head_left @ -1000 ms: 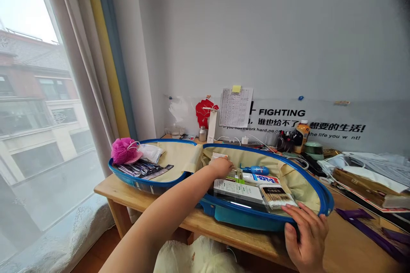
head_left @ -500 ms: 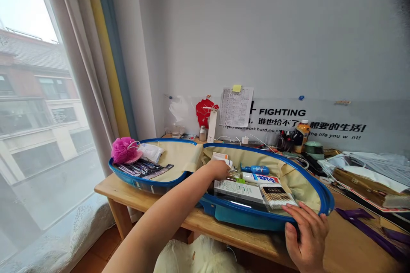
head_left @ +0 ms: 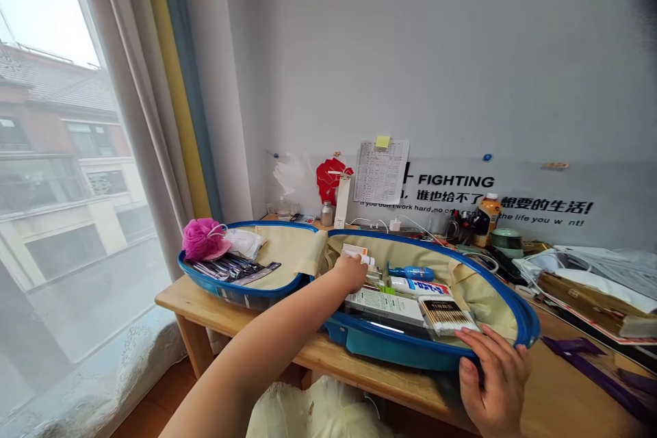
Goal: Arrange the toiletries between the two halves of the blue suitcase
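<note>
An open blue hard-shell suitcase (head_left: 410, 349) with a cream lining lies on the table. My left hand (head_left: 352, 272) reaches into its right half and holds a small white tube with an orange cap (head_left: 358, 255). Below that hand sit small bottles (head_left: 374, 278), a blue-and-white bottle (head_left: 411, 272), a white toothpaste-like tube (head_left: 419, 286), a white box (head_left: 384, 308) and a pack of cotton swabs (head_left: 447, 315). My right hand (head_left: 495, 380) grips the suitcase's front rim. The left half holds a pink shower puff (head_left: 204, 239) and dark packets (head_left: 230, 268).
The wooden table (head_left: 205, 298) ends near a curtained window on the left. Behind the suitcase stand cables, an orange-capped bottle (head_left: 485, 220) and a green lidded pot (head_left: 506, 239). Papers, a wooden box (head_left: 585, 294) and a purple strap (head_left: 569, 347) lie to the right.
The white tube with the orange cap has come into sight at my left hand's fingers and risen slightly. The whole view has shifted a little as my head turned.
</note>
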Tool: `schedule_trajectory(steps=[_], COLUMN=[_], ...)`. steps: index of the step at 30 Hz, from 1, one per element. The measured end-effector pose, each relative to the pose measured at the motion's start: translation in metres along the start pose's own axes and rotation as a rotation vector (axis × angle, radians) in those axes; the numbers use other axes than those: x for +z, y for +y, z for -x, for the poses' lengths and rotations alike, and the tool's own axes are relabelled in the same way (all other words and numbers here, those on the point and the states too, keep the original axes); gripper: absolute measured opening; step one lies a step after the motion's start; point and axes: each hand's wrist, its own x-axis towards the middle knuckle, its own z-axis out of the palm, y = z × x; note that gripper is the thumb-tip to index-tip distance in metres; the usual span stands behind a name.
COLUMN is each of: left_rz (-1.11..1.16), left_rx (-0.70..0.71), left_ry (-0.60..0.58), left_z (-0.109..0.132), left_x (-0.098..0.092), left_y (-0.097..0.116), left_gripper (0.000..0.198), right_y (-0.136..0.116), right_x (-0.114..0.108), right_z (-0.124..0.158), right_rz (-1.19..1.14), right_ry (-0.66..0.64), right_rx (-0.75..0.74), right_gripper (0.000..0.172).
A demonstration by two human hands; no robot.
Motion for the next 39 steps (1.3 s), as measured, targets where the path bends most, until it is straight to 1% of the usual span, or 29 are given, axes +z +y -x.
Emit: schedule_trajectory(steps=[4,10,15,19,25,29,32,35,37,39], left_rz=[0.015,0.05,0.061,0.071,0.079,0.095,0.125,0.17,0.195,0.204], left_rx=[0.002,0.034,0.052,0.032,-0.013,-0.028,-0.036,-0.049,-0.074,-0.123], left_ry=[-0.009,0.003,-0.017,-0.025,-0.035,-0.022,0.025,0.134,0.223,0.299], left_z=[-0.001,-0.001,0.002,0.003,0.004,0.006,0.009,0.014,0.019,0.026], left_x=[0.0,-0.002,-0.005,-0.007,-0.008,-0.008,-0.012,-0.022,-0.03,-0.037], left_y=[-0.002,0.0,0.002,0.003,0.003,0.002,0.003,0.003,-0.003,-0.018], left_gripper=[0.049,0.04,0.032,0.035,0.045,0.046,0.046,0.038,0.037,0.038], right_y=[0.0,-0.001,-0.001,-0.001,-0.001,-0.002,-0.001,0.002,0.003,0.004], right_x=[0.0,0.001,0.0,0.0,0.0,-0.001,0.0,0.002,0.003,0.004], right_z=[-0.001,-0.001,-0.001,-0.003,-0.003,-0.004,-0.004,-0.001,0.0,0.001], right_rz=[0.011,-0.027,-0.01,-0.008,-0.002,0.008,0.014,0.013,0.009,0.001], right_ry=[0.0,0.017,0.016,0.007,0.008,0.015,0.006,0.019,0.026,0.024], right_rx=[-0.022,0.004,0.016,-0.01,-0.014,-0.021,-0.032,-0.021,-0.01,-0.011], right_gripper=[0.025,0.023,0.024,0.024,0.023,0.023,0.024,0.025,0.026,0.026])
